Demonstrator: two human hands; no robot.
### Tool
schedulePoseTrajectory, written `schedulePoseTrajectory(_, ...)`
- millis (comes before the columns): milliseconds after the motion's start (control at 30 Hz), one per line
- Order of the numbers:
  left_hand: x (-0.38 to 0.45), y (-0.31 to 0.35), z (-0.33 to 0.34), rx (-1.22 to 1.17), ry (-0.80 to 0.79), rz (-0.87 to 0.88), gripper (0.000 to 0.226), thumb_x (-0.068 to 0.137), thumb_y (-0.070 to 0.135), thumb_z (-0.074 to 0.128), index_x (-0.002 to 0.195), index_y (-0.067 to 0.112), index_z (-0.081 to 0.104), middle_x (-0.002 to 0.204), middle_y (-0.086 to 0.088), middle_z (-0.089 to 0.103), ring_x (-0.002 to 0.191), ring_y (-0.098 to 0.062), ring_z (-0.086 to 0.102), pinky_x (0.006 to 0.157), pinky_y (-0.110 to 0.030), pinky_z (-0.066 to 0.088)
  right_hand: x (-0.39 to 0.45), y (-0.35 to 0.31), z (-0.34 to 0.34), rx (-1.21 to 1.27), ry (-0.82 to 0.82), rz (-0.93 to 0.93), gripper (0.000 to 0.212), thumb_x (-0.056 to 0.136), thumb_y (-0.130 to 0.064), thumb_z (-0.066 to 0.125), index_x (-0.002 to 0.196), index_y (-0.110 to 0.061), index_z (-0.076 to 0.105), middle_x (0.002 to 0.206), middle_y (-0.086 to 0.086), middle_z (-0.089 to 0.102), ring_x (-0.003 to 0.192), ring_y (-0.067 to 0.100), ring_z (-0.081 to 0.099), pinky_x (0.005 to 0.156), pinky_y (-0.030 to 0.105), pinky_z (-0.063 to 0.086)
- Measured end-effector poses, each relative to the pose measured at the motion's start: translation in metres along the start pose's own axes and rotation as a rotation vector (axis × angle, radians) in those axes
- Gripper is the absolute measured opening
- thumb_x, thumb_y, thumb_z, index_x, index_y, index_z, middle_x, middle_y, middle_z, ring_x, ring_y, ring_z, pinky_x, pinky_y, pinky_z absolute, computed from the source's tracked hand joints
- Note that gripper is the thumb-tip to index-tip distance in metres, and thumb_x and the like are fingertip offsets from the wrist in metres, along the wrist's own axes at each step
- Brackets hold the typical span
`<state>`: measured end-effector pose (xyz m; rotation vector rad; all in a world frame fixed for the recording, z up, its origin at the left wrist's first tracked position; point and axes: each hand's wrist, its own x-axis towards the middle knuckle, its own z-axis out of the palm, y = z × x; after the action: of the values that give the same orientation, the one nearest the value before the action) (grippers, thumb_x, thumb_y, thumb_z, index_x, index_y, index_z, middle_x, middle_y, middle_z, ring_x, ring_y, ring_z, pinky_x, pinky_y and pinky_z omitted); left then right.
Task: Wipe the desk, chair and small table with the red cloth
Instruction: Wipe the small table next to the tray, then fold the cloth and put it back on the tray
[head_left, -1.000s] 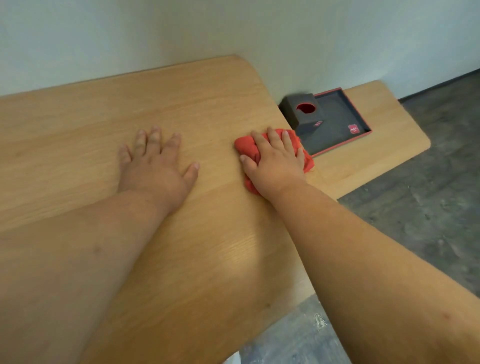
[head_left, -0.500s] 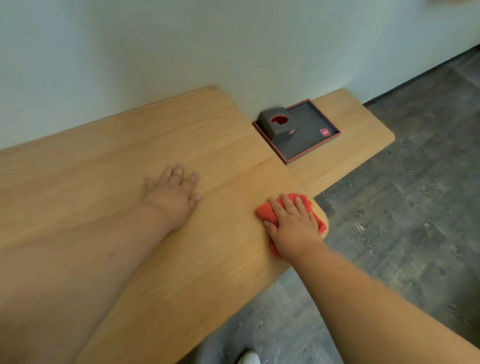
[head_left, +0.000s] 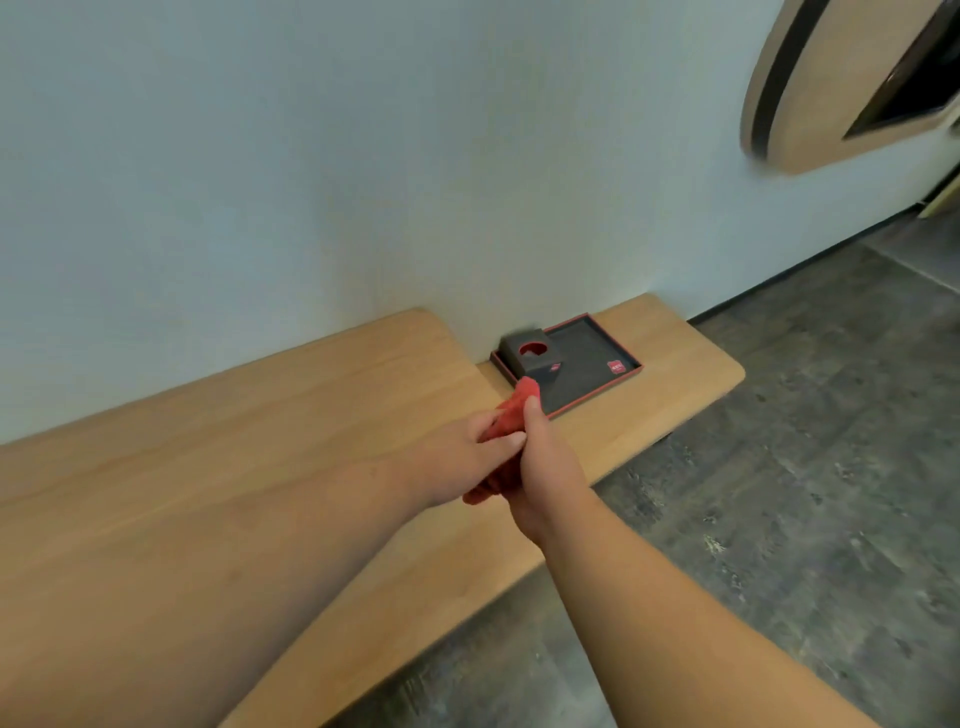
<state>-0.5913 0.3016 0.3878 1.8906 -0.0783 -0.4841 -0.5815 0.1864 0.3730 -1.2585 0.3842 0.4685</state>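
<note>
The red cloth (head_left: 511, 415) is bunched up and lifted off the wooden desk (head_left: 260, 441), held between both hands above the desk's right end. My left hand (head_left: 462, 457) grips it from the left and my right hand (head_left: 545, 467) from the right, fingers closed around it. Most of the cloth is hidden inside the hands; a tip sticks up and a fold hangs below. The lower wooden small table (head_left: 680, 364) adjoins the desk on the right, against the wall. No chair is in view.
A dark tray with a red rim (head_left: 602, 364) sits on the small table and holds a dark box with a round red hole (head_left: 530, 353). A rounded wooden panel (head_left: 831, 93) hangs on the wall at top right. Grey floor lies to the right.
The cloth was pressed flat on the desk under my right hand; now it is lifted and bunched between both hands. My left hand left the desk and joined it. The view rose.
</note>
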Motion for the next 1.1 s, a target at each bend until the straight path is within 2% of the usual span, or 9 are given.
schedulePoseTrajectory(67,-0.011,0.023,-0.003,0.075,-0.018,0.056,0.025,0.090,0.035,0.066,0.113,0.030,0.058,0.073,0.018,0.067,0.063,-0.004,0.061,0.060,-0.021,0.047,-0.016,-0.024,-0.005,0.172,-0.123,0.034,0.073,0.095,-0.068,0.031,0.101,-0.006,0.069,0.088,0.021,0.070,0.076,0.037,0.066,0.070,0.053,0.049)
schedulePoseTrajectory(167,-0.033,0.054,0.004,0.224,0.044,0.102,0.039,0.080,0.030,0.073,0.111,0.048,0.057,0.087,0.025,0.070,0.078,0.006,0.064,0.066,-0.011,0.048,-0.041,-0.052,-0.019,0.306,-0.257,0.060,0.072,0.092,-0.070,0.035,0.120,-0.010,0.064,0.104,0.017,0.067,0.088,0.028,0.066,0.086,0.049,0.056)
schedulePoseTrajectory(267,-0.050,0.078,0.017,0.282,0.203,0.136,0.021,0.082,0.025,0.057,0.092,0.043,0.060,0.071,0.017,0.070,0.058,-0.005,0.062,0.046,-0.015,0.043,-0.066,-0.068,-0.044,0.093,-0.359,-0.017,0.057,0.092,-0.063,0.049,0.121,-0.015,0.064,0.110,0.008,0.072,0.106,0.023,0.064,0.083,0.049,0.055)
schedulePoseTrajectory(400,-0.061,0.108,0.020,0.184,0.268,0.144,0.022,0.075,0.026,0.050,0.089,0.033,0.066,0.069,0.003,0.067,0.056,-0.004,0.054,0.053,-0.020,0.042,-0.092,-0.093,-0.074,-0.339,-0.390,-0.218,0.047,0.080,-0.052,0.065,0.124,-0.039,0.059,0.116,-0.018,0.070,0.109,0.002,0.063,0.083,0.027,0.048)
schedulePoseTrajectory(500,-0.061,0.137,0.014,0.028,0.212,0.138,0.025,0.072,0.022,0.051,0.091,0.025,0.066,0.073,0.005,0.057,0.067,-0.008,0.048,0.060,-0.025,0.040,-0.101,-0.122,-0.086,-0.403,-0.381,-0.342,0.050,0.076,-0.043,0.073,0.123,-0.033,0.062,0.115,-0.010,0.073,0.106,0.008,0.068,0.082,0.023,0.052)
schedulePoseTrajectory(600,-0.049,0.163,0.004,-0.050,0.255,0.100,0.034,0.069,0.028,0.055,0.099,0.030,0.071,0.084,0.002,0.069,0.073,-0.011,0.058,0.067,-0.031,0.043,-0.099,-0.154,-0.089,-0.380,-0.428,-0.414,0.030,0.084,-0.036,0.074,0.114,-0.030,0.070,0.113,0.000,0.074,0.105,0.018,0.070,0.080,0.029,0.056)
schedulePoseTrajectory(800,-0.004,0.199,-0.013,-0.293,0.384,0.262,0.017,0.094,0.036,0.059,0.108,0.031,0.069,0.099,0.011,0.076,0.093,-0.011,0.072,0.075,-0.034,0.058,-0.072,-0.206,-0.077,-0.191,-0.316,-0.527,0.030,0.088,-0.033,0.068,0.115,-0.020,0.069,0.111,0.007,0.075,0.104,0.022,0.070,0.080,0.033,0.057)
schedulePoseTrajectory(933,0.032,0.230,-0.019,-0.374,0.257,0.378,0.013,0.089,0.034,0.069,0.101,0.036,0.073,0.105,0.007,0.076,0.096,-0.011,0.072,0.070,-0.030,0.060,-0.043,-0.242,-0.076,-0.183,-0.194,-0.602,0.030,0.081,-0.041,0.071,0.107,-0.027,0.068,0.107,0.005,0.075,0.102,0.022,0.071,0.086,0.043,0.058)
schedulePoseTrajectory(1100,0.094,0.247,-0.009,-0.358,0.288,0.350,0.026,0.087,0.019,0.073,0.111,0.029,0.068,0.103,0.007,0.076,0.093,-0.013,0.072,0.073,-0.034,0.061,-0.008,-0.274,-0.104,-0.138,-0.100,-0.601,0.025,0.086,-0.035,0.069,0.107,-0.022,0.064,0.105,0.007,0.074,0.101,0.024,0.070,0.089,0.048,0.057)
